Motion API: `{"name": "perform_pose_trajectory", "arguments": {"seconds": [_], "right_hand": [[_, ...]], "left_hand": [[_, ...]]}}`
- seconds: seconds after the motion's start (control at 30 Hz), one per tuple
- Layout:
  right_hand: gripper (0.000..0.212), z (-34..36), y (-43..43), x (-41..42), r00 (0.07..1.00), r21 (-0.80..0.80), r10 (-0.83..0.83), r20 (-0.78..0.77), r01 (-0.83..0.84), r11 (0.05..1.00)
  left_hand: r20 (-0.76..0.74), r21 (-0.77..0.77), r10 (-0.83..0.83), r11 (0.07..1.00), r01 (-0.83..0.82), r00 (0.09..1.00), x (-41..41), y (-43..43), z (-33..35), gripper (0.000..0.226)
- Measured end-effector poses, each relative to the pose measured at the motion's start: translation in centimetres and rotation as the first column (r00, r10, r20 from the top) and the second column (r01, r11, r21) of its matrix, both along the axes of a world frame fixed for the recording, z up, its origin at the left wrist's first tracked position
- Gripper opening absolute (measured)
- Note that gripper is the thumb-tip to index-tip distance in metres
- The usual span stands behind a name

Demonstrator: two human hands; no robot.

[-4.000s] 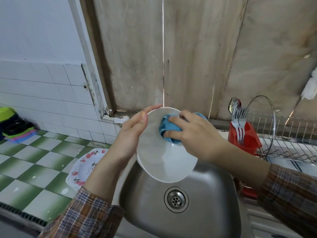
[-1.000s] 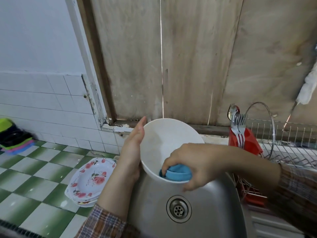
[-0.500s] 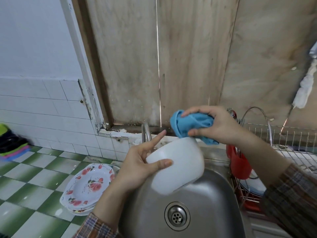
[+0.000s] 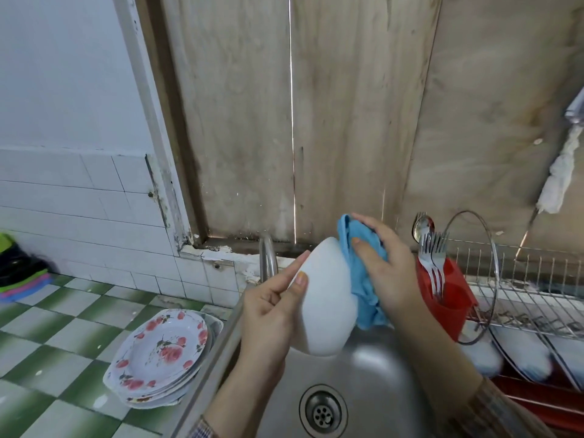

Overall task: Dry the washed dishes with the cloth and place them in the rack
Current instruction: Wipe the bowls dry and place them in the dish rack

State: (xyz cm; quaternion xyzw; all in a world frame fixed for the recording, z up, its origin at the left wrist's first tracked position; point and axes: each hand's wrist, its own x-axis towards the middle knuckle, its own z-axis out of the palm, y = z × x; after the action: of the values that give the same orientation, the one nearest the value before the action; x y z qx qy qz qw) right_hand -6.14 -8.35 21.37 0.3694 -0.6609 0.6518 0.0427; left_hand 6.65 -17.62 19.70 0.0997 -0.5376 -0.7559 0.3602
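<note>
Drying is the step in hand: the left hand grips the bowl, thumb on its outer wall, holding it tipped on its side above the sink. The right hand clutches the bunched cloth and presses it against the bowl's outside. Once wiped, the bowl likely has to travel right to the rack, clearing the red holder of forks beside it. A stack of plates waits just left of the sink, probably still to be dried. The counter is green-and-white checked tile, with white wall tiles to the left and worn boards behind the tap.
</note>
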Motion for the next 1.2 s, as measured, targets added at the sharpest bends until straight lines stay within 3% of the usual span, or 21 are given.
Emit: {"name": "perform_pose_trajectory", "arguments": {"seconds": [0.07, 0.13, 0.2, 0.23, 0.3, 0.33, 0.37, 0.43, 0.5, 0.53, 0.6, 0.67, 0.7, 0.73, 0.77, 0.83, 0.87, 0.93, 0.97, 1.03, 1.2], "right_hand": [[0.036, -0.4, -0.1, 2.1, 0.968, 0.097, -0.006, -0.252, 0.032, 0.995], [0.041, -1.5, -0.3, 4.5, 0.828, 0.168, 0.050, -0.559, 0.054, 0.984], [0.044, -2.4, -0.4, 4.1, 0.725, 0.168, 0.076, -0.685, 0.055, 0.984], [0.042, -1.9, -0.4, 3.6, 0.792, 0.149, 0.067, -0.607, 0.031, 0.988], [0.033, -0.7, -0.6, 1.7, 0.976, 0.036, 0.078, -0.205, -0.072, 0.997], [0.032, -0.2, -0.9, 0.4, 0.995, -0.003, 0.102, -0.008, -0.102, 0.995], [0.032, 0.4, -1.1, -0.6, 0.993, 0.008, 0.090, 0.074, -0.091, 0.996], [0.031, 0.8, -1.4, -0.7, 0.999, 0.052, 0.046, 0.017, -0.047, 0.998], [0.036, 0.4, -1.5, 1.4, 0.982, 0.049, 0.042, -0.183, -0.034, 0.998], [0.040, -0.4, -1.6, 2.5, 0.935, 0.047, 0.018, -0.355, -0.001, 0.999], [0.045, -2.8, -1.9, 3.7, 0.715, 0.001, -0.077, -0.694, 0.109, 0.994], [0.050, -5.6, -2.3, 3.8, 0.489, -0.122, -0.199, -0.849, 0.184, 0.975], [0.050, -7.0, -2.5, 3.7, 0.446, -0.193, -0.267, -0.854, 0.204, 0.960], [0.048, -8.1, -2.7, 3.8, 0.478, -0.256, -0.324, -0.817, 0.204, 0.945], [0.045, -8.7, -2.8, 3.9, 0.583, -0.309, -0.357, -0.730, 0.185, 0.933], [0.045, -8.2, -2.7, 4.2, 0.870, -0.411, -0.334, -0.363, 0.172, 0.895], [0.045, -7.3, -2.6, 4.1, 0.957, -0.435, -0.265, -0.115, 0.192, 0.880], [0.040, -5.2, -2.2, 3.1, 0.965, -0.439, -0.076, 0.250, 0.183, 0.880], [0.039, -4.5, -2.2, 2.4, 0.949, -0.432, -0.021, 0.314, 0.163, 0.887], [0.040, -3.6, -2.1, 2.3, 0.962, -0.408, -0.017, 0.273, 0.132, 0.903], [0.044, -5.4, -2.0, 5.1, 0.982, -0.213, 0.049, -0.184, -0.089, 0.973]], "left_hand": [[0.005, 0.019, 0.023, 1.000, -0.023, 1.000, -0.3, 0.2, -0.1, 0.022], [0.024, 0.001, 0.061, 0.998, -0.061, 0.998, -0.4, 0.3, -0.4, 0.027], [0.017, -0.011, 0.084, 0.996, -0.084, 0.996, -0.3, 0.5, -0.7, 0.027], [0.005, -0.001, 0.096, 0.995, -0.096, 0.995, -0.2, 0.7, -0.7, 0.025], [-0.022, 0.027, 0.096, 0.995, -0.096, 0.995, 0.1, 1.0, -0.5, 0.027], [-0.036, 0.023, 0.084, 0.996, -0.083, 0.996, 0.1, 1.1, -0.4, 0.028], [-0.044, 0.014, 0.074, 0.997, -0.073, 0.996, 0.1, 1.2, -0.3, 0.028], [-0.055, 0.019, 0.077, 0.997, -0.076, 0.996, 0.0, 1.3, -0.2, 0.029], [-0.063, 0.049, 0.099, 0.994, -0.096, 0.993, -0.3, 1.1, -0.1, 0.029], [-0.070, 0.069, 0.116, 0.991, -0.112, 0.991, -0.4, 0.9, 0.0, 0.029], [-0.090, 0.113, 0.142, 0.985, -0.131, 0.986, -0.5, 0.5, 0.1, 0.031], [-0.130, 0.192, 0.118, 0.977, -0.092, 0.985, -0.5, 0.2, 0.4, 0.032], [-0.149, 0.217, 0.111, 0.973, -0.077, 0.983, -0.5, 0.1, 0.6, 0.030], [-0.168, 0.220, 0.120, 0.972, -0.082, 0.978, -0.6, 0.0, 0.8, 0.027], [-0.192, 0.220, 0.135, 0.971, -0.092, 0.972, -0.6, -0.2, 0.9, 0.025], [-0.216, 0.221, 0.160, 0.969, -0.112, 0.963, -0.5, -0.6, 0.9, 0.025], [-0.213, 0.201, 0.166, 0.972, -0.123, 0.963, -0.4, -0.9, 0.7, 0.026], [-0.202, 0.124, 0.166, 0.982, -0.143, 0.965, -0.2, -0.8, 0.4, 0.027], [-0.203, 0.102, 0.177, 0.982, -0.159, 0.963, -0.2, -0.6, 0.3, 0.026], [-0.204, 0.123, 0.219, 0.973, -0.197, 0.954, -0.3, -0.3, 0.2, 0.028], [-0.170, 0.251, 0.267, 0.942, -0.221, 0.949, -0.2, -1.8, 0.8, 0.039]]}}
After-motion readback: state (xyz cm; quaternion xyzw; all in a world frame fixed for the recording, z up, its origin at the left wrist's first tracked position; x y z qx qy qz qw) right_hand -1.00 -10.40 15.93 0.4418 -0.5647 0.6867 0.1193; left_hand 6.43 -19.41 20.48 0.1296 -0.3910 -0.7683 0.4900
